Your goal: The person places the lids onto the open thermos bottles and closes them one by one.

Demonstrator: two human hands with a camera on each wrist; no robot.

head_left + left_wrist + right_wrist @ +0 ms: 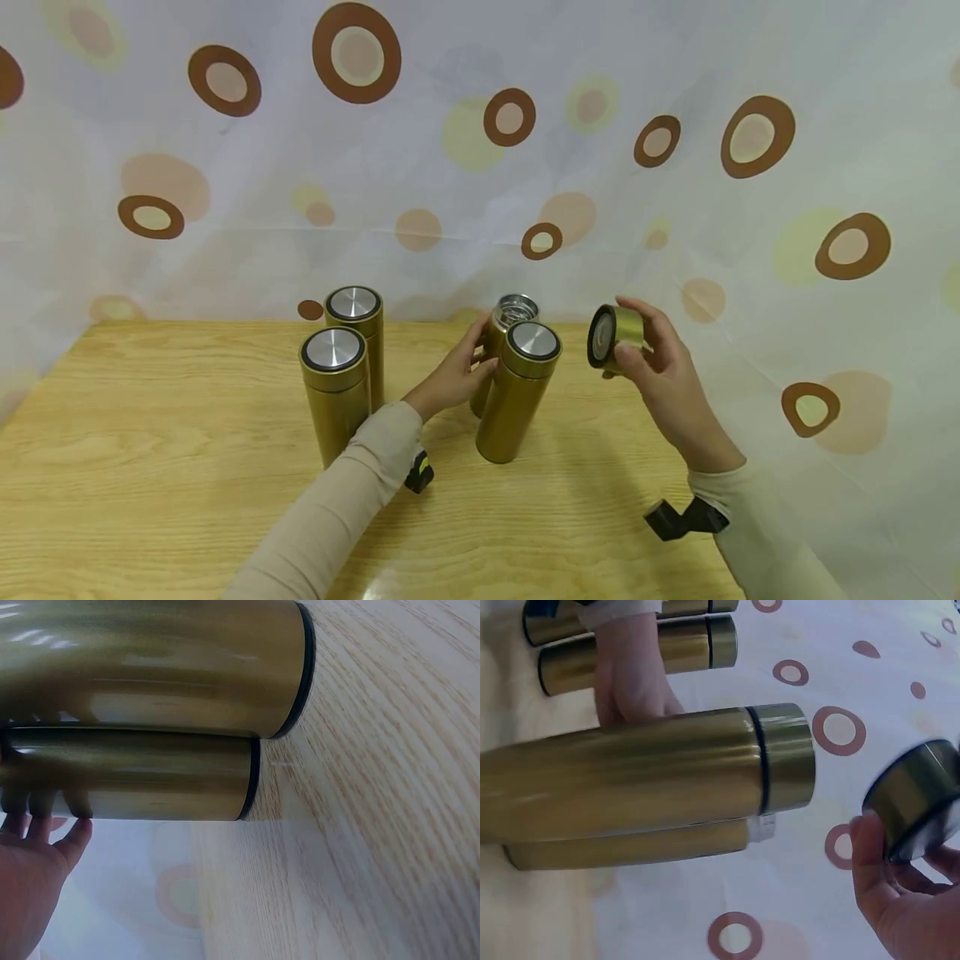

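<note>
Beside the middle of the table, my left hand [452,379] holds the upper body of a gold thermos flask [517,309] whose lid is off, baring its steel mouth. My fingers [76,838] lie along its far side in the left wrist view. A second gold flask [517,404], upright with its lid on, stands just in front and hides part of the first. Off to the right, my right hand [675,396] grips the loose gold lid [630,327] in the air, tipped sideways with its inner side facing left. The right wrist view also catches this lid [911,799].
Two more lidded gold flasks stand left of my left forearm, a nearer one [337,408] and a farther one [355,307]. They rest on a light wooden table [165,450]. A white cloth with ring patterns [435,167] hangs behind the table.
</note>
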